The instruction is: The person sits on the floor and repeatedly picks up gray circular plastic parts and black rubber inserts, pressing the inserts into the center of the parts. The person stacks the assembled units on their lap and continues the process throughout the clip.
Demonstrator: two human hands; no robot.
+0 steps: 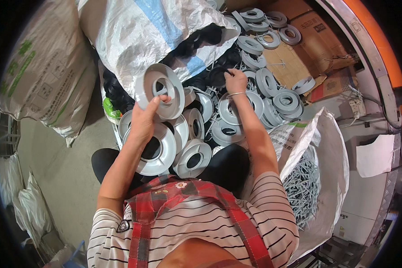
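Note:
My left hand (143,121) is closed on a grey plastic ring (175,87), holding it tilted up, with fingers through its centre hole. A smaller round piece seems to sit inside that ring. Farther right, my right hand (236,83) pinches the edge of a dark round piece (218,77) at the black parts; its full shape is hard to make out. Below my left hand, several loose grey rings (158,166) lie heaped over my lap. More grey rings (286,102) are piled just right of my right hand.
A white woven sack (125,44) with a blue stripe spills black parts ahead. Another full sack (53,76) stands at left. An open sack (337,165) of thin grey plastic pieces (303,190) is at my right. Cardboard (315,40) bears rings at the far right.

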